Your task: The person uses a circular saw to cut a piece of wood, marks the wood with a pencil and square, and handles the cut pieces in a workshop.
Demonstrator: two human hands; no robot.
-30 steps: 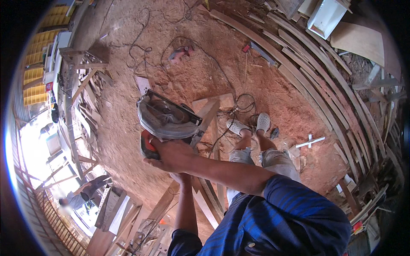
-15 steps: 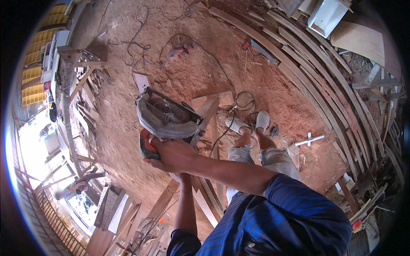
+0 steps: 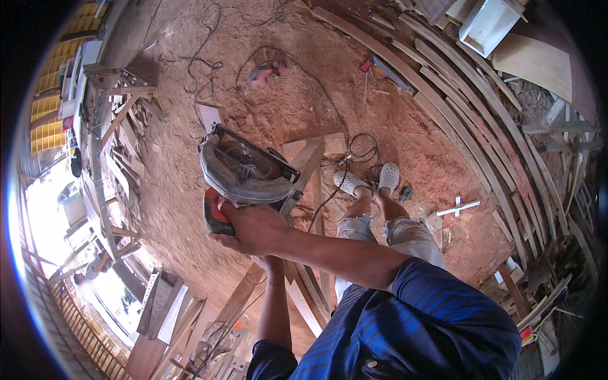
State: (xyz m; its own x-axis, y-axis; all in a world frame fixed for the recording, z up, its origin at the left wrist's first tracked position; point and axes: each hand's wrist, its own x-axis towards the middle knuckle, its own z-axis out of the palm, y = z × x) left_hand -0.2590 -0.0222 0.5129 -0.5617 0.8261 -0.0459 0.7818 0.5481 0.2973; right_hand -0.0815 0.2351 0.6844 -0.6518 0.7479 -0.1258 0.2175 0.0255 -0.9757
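A circular saw (image 3: 244, 183) with a grey blade guard and a red and black handle is in front of me. My right hand (image 3: 258, 228) is wrapped round its handle. The saw rests on or close above a wooden board (image 3: 308, 158), whose pale far end (image 3: 209, 116) shows past the saw. My left hand (image 3: 269, 261) reaches up under the right wrist and is mostly hidden behind it. I cannot see its fingers or what they touch.
Dark cables (image 3: 323, 95) wind over the dirt floor, near a red power tool (image 3: 266, 73). Long planks (image 3: 456, 120) lie stacked along the right. Timber (image 3: 168, 310) stands at the lower left, and my feet (image 3: 370, 180) are beside the board. Another person (image 3: 92, 272) is far left.
The saw has shifted very slightly left, with my right hand still round its handle. At far left, the other person has changed posture and place a little.
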